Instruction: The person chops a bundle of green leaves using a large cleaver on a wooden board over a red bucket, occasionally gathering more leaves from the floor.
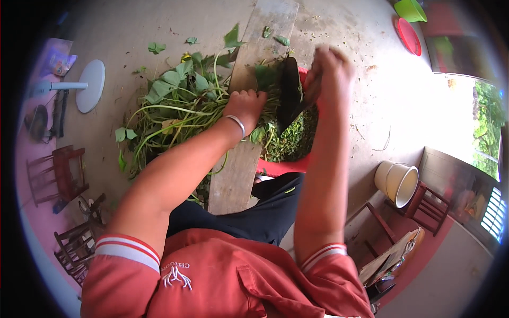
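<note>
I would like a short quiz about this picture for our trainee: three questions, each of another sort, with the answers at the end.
1. Which hand holds the dark-bladed knife? a) left b) right c) both
2. True or false: the red container has chopped greens in it.
3. Fill in: The left hand holds leafy stems across a wooden ____.

Key: 1. b, the right hand. 2. True. 3. plank.
</note>
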